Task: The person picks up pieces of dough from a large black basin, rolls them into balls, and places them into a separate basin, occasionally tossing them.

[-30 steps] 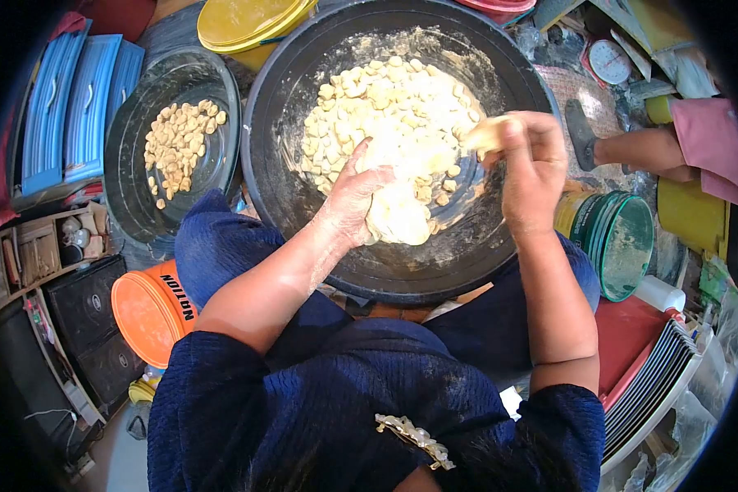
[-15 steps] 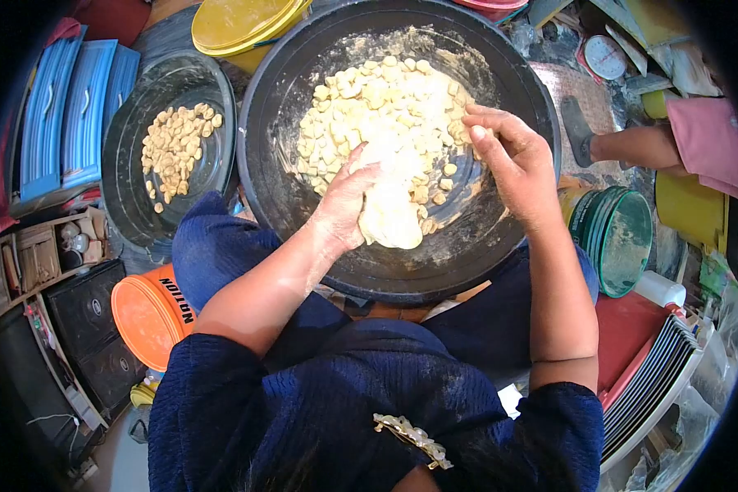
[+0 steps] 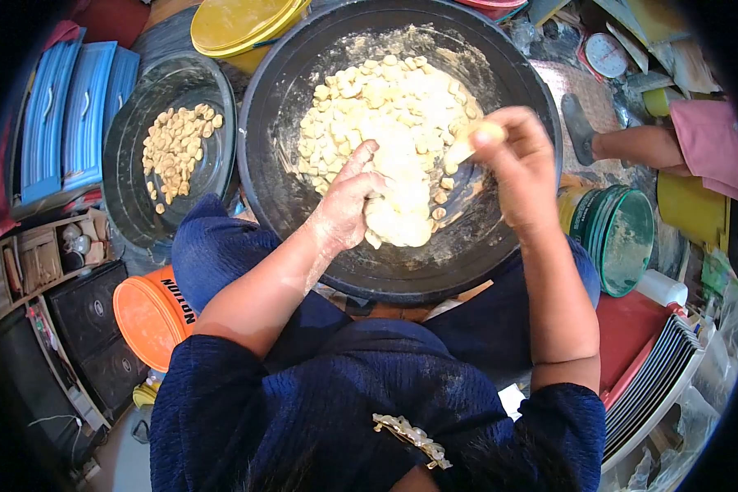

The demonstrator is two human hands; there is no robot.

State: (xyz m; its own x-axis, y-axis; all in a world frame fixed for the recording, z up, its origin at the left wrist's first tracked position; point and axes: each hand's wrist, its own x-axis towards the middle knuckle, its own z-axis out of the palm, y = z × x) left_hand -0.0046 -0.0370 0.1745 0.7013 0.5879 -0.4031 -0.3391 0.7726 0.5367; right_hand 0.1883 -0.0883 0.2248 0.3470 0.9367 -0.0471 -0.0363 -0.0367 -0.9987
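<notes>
A wide black basin (image 3: 271, 139) holds many small pale dough pieces (image 3: 369, 94) dusted with flour. My left hand (image 3: 348, 201) is wrapped against the left side of a large soft dough lump (image 3: 402, 209), which lies over the pieces near the front of the basin. Over the basin's right side, my right hand (image 3: 521, 160) pinches a small pale dough piece (image 3: 471, 141) between thumb and fingers; it is slightly blurred.
A smaller dark basin (image 3: 119, 156) with tan pieces stands at the left. Around are an orange bucket (image 3: 143, 324), a green bucket (image 3: 627, 242), a yellow lidded bucket (image 3: 242, 25) and another person's leg (image 3: 640, 146) at the right.
My right hand has turned and now shows a dough piece in its fingers. The large lump has shifted slightly right and changed shape under my left hand.
</notes>
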